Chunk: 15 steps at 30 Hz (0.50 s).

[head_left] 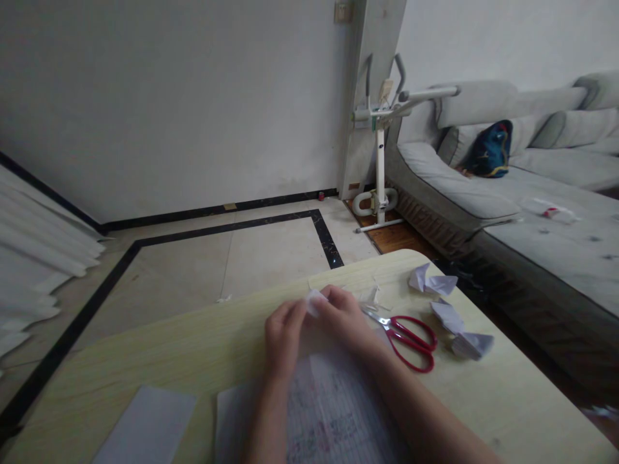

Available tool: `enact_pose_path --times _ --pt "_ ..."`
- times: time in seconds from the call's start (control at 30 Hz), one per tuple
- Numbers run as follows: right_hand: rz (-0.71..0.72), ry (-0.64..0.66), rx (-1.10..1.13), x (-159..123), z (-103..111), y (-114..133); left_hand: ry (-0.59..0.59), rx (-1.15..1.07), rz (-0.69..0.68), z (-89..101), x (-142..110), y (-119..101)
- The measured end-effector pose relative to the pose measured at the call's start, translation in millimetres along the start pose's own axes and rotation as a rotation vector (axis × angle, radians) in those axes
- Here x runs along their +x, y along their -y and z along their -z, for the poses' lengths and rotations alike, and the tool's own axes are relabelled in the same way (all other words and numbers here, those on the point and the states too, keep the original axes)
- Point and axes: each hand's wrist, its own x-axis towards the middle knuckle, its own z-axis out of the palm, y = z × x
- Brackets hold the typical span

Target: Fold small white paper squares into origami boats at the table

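Observation:
Between my two hands, over the far part of the table, is a small piece of white paper (314, 300). My left hand (284, 332) pinches it from the left side. From the right, the fingers and thumb of my right hand (344, 316) close on it; part of the paper is hidden by them. Under my forearms lies a sheet of lined paper with writing (333, 412). Just right of my right hand rest scissors with red handles (411, 338), and small paper scraps (373, 296) lie by their blades.
Several folded paper pieces (447, 316) lie along the right side of the wooden table (232, 341). A blank white sheet (147, 425) is at the front left. Beyond stand an exercise machine (380, 161) and a grey sofa (445, 187) with a dark blue bag (492, 151).

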Motion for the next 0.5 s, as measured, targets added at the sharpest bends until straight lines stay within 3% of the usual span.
enact_pose_path --times 0.3,0.5 --pt "-0.025 -0.014 0.022 0.5 -0.1 -2.5 -0.060 -0.053 -0.018 2.4 3.6 12.4" --pt "0.001 0.006 0.016 0.2 1.8 -2.0 -0.010 -0.068 -0.019 1.2 1.8 6.7"
